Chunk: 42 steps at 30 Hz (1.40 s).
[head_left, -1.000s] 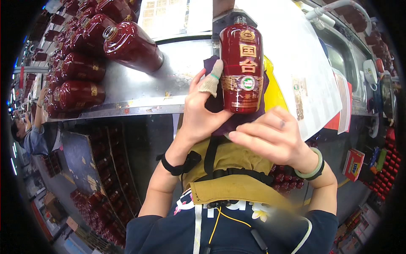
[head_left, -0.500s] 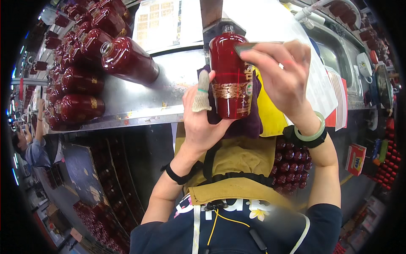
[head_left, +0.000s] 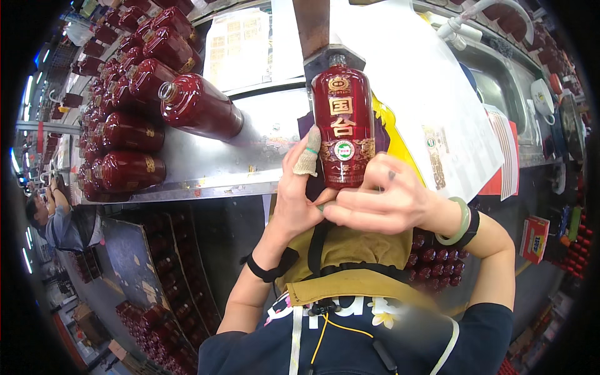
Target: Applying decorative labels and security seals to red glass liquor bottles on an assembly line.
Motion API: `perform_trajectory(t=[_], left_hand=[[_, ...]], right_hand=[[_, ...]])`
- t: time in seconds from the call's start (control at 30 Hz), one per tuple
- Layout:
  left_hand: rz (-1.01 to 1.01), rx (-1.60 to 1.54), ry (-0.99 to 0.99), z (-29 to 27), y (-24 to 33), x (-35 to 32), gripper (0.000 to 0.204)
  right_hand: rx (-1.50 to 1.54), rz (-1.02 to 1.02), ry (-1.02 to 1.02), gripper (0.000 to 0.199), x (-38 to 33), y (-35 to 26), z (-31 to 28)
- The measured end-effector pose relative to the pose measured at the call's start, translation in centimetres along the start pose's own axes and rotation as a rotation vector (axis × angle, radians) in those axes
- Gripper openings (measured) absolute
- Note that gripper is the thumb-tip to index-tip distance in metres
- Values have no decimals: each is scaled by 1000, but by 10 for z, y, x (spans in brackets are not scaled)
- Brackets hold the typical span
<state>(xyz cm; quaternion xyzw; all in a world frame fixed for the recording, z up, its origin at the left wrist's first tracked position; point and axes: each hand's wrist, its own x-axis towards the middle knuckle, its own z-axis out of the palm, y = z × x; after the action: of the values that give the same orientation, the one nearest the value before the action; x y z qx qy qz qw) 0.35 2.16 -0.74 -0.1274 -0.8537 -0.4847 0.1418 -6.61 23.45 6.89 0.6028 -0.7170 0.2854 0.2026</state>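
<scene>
A dark red glass bottle with gold lettering, a gold band and a small round green-and-white mark lies on a purple cloth, its clear neck pointing away from me. My left hand grips its left side and lower end; a cloth finger cover with a green band sits on one finger. At the bottle's base, my right hand is closed, its fingertips meeting my left thumb. Whatever that pinch holds is too hidden to name. A jade-coloured bangle and a black band circle the right wrist.
Left of me, many red bottles lie crowded, one bottle nearer on the metal bench. White sheets and a yellow cloth lie right, before a sink. A person works at far left.
My right hand has come down from the bottle's upper right side to its base, and the thin dark flat piece it held no longer shows. The bottle has turned, bringing its lettering face up.
</scene>
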Motion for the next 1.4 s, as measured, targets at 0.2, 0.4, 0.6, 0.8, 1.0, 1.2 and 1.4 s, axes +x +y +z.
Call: perform_trajectory(t=[0.2, 0.4, 0.6, 0.8, 1.0, 1.2, 1.4], left_hand=[[82, 157, 139, 2, 23, 9, 93], [-32, 86, 57, 4, 19, 11, 90], [75, 225, 143, 3, 25, 13, 93], [36, 208, 112, 5, 18, 7, 90], [17, 137, 17, -1, 21, 7, 92], [69, 287, -7, 4, 41, 13, 82], [-22, 242, 89, 17, 47, 13, 81]], right_hand=[[-191, 189, 200, 26, -5, 34, 2], [-82, 372, 249, 23, 8, 33, -2], [-1, 58, 21, 25, -4, -10, 1], [-305, 257, 243, 21, -7, 38, -1], [7, 243, 134, 22, -7, 6, -11], [-20, 558, 484, 24, -4, 27, -34], [-158, 487, 350, 23, -5, 32, -17]])
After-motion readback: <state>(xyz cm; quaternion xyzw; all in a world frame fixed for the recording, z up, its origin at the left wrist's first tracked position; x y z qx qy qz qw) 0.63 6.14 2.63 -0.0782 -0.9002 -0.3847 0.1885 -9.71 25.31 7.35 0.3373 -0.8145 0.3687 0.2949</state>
